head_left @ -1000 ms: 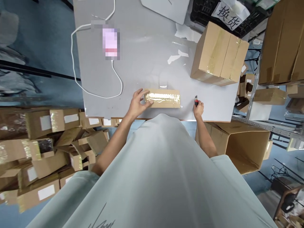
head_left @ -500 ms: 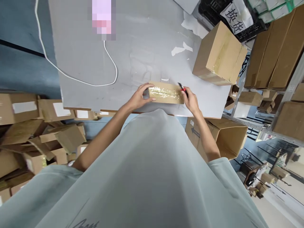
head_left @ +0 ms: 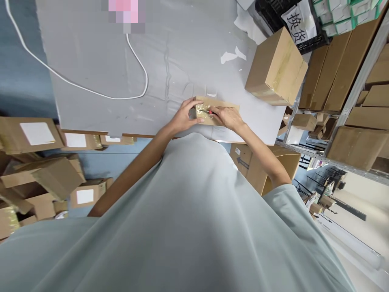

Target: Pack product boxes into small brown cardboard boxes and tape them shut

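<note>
A small cardboard box [head_left: 226, 106] with shiny tape along its top lies near the front edge of the grey table [head_left: 100, 61]. My left hand [head_left: 183, 117] grips the box's left end, thumb on the near side and fingers on the far side. In my right hand [head_left: 227, 117] is a utility knife [head_left: 210, 112] with some red on it. Its tip is over the taped top, close to the left end, and my fingers hide most of its handle. Whether the blade has gone through the tape I cannot tell.
A larger taped box [head_left: 276, 69] stands at the table's right, by a black crate [head_left: 313, 40]. Paper scraps [head_left: 232, 55] and a white cable [head_left: 121, 97] lie on the table. An open carton [head_left: 252, 162] stands below its right front edge; several boxes [head_left: 57, 174] are piled at left.
My right hand has brought the knife leftward from the box's right end to near its left end. My left hand still holds the box. The camera view has shifted.
</note>
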{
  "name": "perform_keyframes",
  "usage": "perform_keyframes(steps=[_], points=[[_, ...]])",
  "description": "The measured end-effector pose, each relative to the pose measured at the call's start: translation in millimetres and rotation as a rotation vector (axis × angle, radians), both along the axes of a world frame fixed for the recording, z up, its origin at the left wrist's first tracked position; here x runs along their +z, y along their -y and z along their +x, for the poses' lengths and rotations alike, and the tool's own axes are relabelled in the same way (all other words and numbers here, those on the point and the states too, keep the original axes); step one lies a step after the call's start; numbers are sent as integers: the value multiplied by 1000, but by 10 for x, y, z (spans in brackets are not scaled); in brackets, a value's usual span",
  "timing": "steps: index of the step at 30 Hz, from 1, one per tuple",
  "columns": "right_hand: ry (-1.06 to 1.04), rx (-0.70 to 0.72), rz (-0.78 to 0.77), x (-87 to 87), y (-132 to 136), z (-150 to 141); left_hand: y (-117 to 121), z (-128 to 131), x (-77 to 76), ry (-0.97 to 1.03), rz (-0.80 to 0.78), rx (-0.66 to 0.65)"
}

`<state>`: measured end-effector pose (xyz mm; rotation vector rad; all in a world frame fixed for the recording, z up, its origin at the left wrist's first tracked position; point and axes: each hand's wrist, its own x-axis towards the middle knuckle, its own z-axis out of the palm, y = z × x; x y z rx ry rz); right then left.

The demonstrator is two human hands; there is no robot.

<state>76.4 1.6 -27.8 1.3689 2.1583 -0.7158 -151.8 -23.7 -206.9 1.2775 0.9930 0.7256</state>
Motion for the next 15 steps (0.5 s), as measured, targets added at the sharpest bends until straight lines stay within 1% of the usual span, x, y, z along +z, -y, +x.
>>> perform_keyframes(steps=[8, 11, 15], points=[[38, 9, 0, -27, -14, -58, 8, 3, -52, -46, 65, -25], [32, 3, 2, -43, -31, -82, 5, 8, -51, -27, 56, -16], [64, 38, 3, -58, -51, -148, -3, -16, -36, -41, 29, 5]])
